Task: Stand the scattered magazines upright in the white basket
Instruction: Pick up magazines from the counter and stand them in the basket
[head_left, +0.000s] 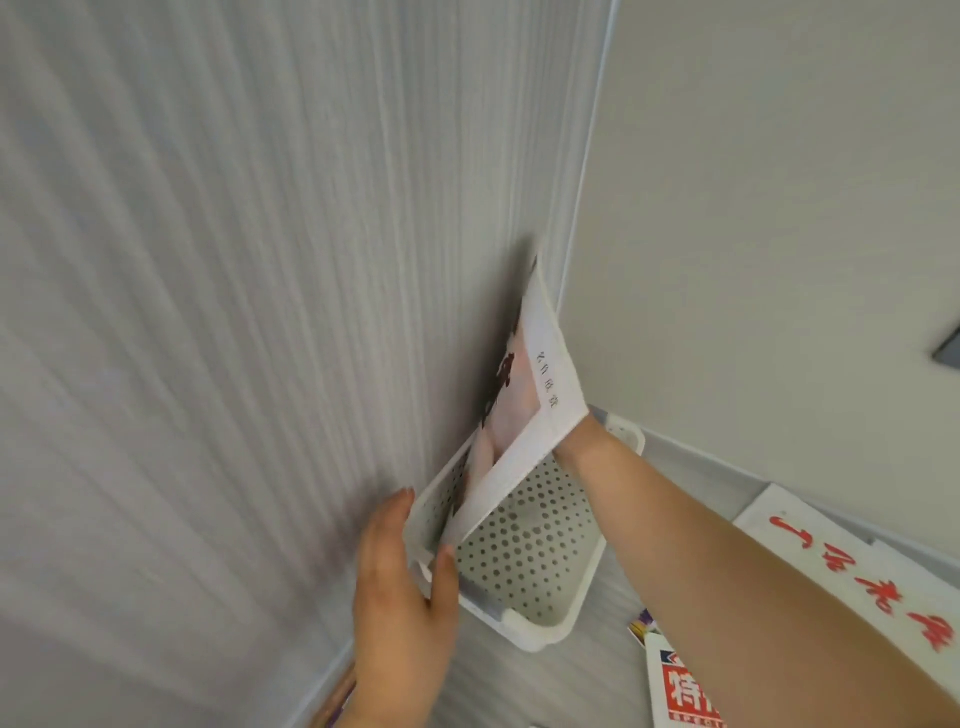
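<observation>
The white basket, perforated with dots, sits on the floor in the corner against the striped left wall. My left hand grips its near left corner, thumb inside the rim and fingers outside. A magazine with a white back and a pinkish, dark-printed cover stands tilted in the basket along the left wall, its lower edge inside. My right hand holds the magazine at its right edge; the fingers are hidden behind the pages and only the wrist shows.
More magazines lie on the floor to the right: a white magazine with red characters and a magazine with a red block title under my right forearm. A colourful corner peeks out beside the basket. Walls close in on the left and behind.
</observation>
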